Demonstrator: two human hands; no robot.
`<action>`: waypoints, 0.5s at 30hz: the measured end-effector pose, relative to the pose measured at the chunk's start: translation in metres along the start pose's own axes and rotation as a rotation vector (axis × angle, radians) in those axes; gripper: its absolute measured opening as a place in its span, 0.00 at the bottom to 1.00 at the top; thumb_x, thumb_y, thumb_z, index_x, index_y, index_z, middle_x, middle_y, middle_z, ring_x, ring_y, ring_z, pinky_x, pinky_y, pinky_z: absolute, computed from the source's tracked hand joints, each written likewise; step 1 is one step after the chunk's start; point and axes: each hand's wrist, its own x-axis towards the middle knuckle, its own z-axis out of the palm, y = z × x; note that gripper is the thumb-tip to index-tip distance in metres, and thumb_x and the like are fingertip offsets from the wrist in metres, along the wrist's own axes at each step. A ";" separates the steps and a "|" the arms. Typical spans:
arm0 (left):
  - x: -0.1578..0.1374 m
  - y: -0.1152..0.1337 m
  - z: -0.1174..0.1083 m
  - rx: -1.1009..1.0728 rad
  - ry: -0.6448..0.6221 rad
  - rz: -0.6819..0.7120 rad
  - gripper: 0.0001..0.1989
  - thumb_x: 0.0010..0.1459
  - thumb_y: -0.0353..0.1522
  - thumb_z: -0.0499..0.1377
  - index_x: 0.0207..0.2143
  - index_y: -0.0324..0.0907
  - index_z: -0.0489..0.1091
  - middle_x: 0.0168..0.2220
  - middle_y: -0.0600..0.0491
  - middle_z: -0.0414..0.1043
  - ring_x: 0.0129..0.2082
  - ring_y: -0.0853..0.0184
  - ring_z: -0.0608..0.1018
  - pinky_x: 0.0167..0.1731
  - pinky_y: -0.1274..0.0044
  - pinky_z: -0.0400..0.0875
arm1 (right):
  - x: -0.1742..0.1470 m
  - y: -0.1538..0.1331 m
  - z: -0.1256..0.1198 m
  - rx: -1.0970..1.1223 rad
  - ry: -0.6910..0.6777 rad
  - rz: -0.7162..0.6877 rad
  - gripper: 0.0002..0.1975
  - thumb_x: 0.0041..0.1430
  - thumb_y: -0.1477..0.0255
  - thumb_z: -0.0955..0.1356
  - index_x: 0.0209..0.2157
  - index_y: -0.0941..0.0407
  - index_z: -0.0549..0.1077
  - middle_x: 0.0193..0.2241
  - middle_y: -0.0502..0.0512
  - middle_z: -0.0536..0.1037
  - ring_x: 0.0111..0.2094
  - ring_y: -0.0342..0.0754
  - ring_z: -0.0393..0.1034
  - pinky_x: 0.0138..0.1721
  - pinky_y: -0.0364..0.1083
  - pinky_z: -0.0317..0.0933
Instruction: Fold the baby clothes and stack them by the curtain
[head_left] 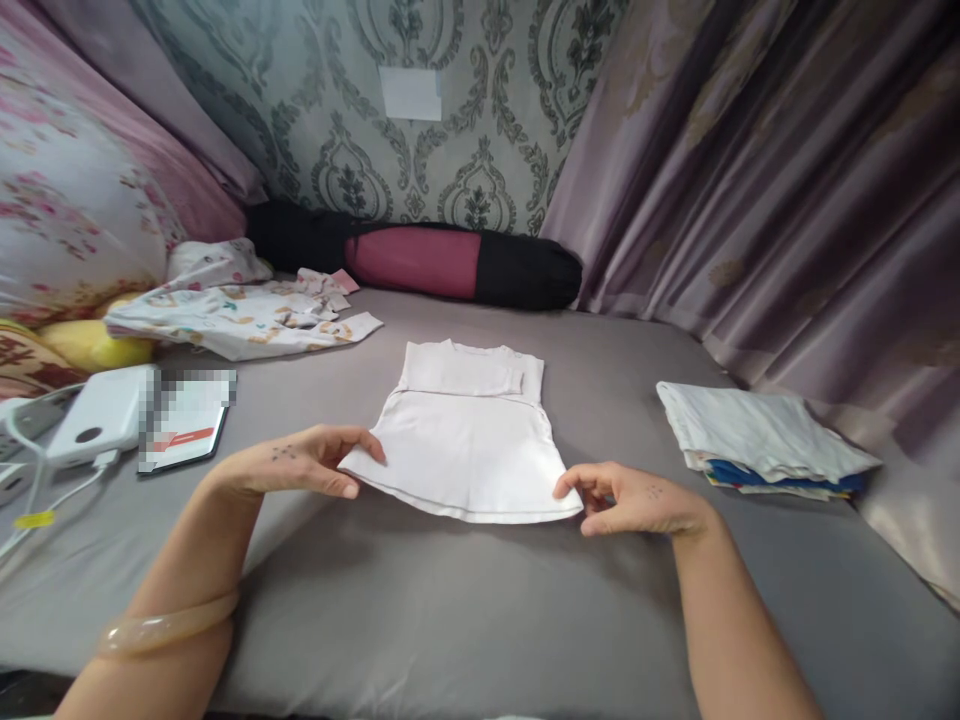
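Gray sheet (pixel 465 620): beneath left hand (pixel 304 462) and right hand (pixel 641 498).
White shirt (pixel 465 450): between them, one sleeve (pixel 461 374) laid across.
Folded stack (pixel 761 430): beyond the right hand's outer side.
Hands: each pinching a hem (pixel 469 517) corner.
Fold: seemingly partway; next move likely calls for turning the hem evenly toward the collar (pixel 484 350).
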 end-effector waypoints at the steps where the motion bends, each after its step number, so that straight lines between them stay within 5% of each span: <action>1: 0.000 -0.001 0.000 -0.006 0.019 0.007 0.25 0.45 0.46 0.65 0.45 0.47 0.73 0.34 0.53 0.72 0.32 0.65 0.72 0.31 0.78 0.68 | 0.001 0.001 -0.001 0.001 0.021 -0.012 0.19 0.48 0.69 0.72 0.44 0.55 0.74 0.27 0.46 0.70 0.28 0.40 0.63 0.31 0.40 0.59; 10: 0.015 -0.007 0.003 -0.084 0.293 0.030 0.19 0.52 0.44 0.60 0.44 0.44 0.72 0.31 0.53 0.73 0.30 0.68 0.72 0.31 0.78 0.67 | 0.021 0.007 0.000 0.160 0.321 -0.053 0.16 0.50 0.60 0.70 0.37 0.56 0.73 0.26 0.48 0.73 0.26 0.41 0.65 0.29 0.42 0.60; 15: 0.034 0.000 0.004 -0.084 0.479 0.012 0.22 0.53 0.50 0.57 0.35 0.40 0.74 0.26 0.53 0.71 0.26 0.69 0.69 0.24 0.79 0.62 | 0.039 0.004 -0.004 0.050 0.634 -0.105 0.19 0.53 0.56 0.68 0.37 0.56 0.76 0.27 0.49 0.73 0.26 0.42 0.63 0.31 0.43 0.58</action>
